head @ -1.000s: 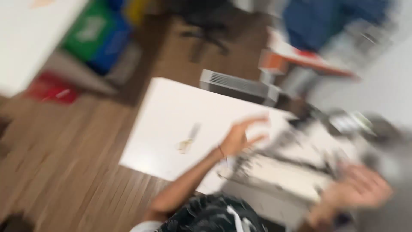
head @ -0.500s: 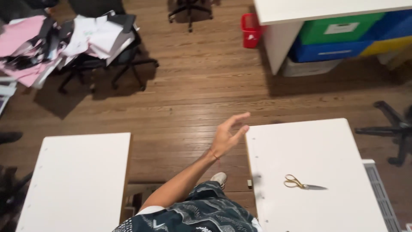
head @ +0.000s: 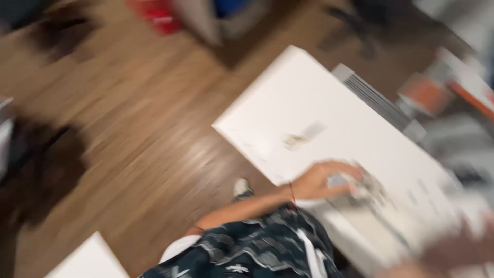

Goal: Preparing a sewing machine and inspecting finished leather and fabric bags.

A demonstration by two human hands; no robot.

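Note:
The whole view is smeared by motion. My left hand (head: 325,180) reaches over the near edge of a white table (head: 309,98), and its fingers curl onto a pale cloth with dark markings (head: 373,198) that lies there. A blurred pair of gold-handled scissors (head: 301,136) lies on the table just beyond that hand. My right hand (head: 455,252) is only a smudge at the bottom right, over the same cloth, and its fingers cannot be made out. My dark patterned clothing (head: 257,247) fills the bottom middle.
A white slatted unit (head: 370,98) stands against the table's far side, with orange and white clutter (head: 429,92) past it. The wooden floor (head: 128,128) spreads to the left. A dark shape (head: 41,170) sits at the left, and another white table's corner (head: 87,257) at the bottom left.
The view has swung right and gone blurry. My left hand, raised open over the floor half a second ago, now rests on the cloth on the table. My right hand has come into view.

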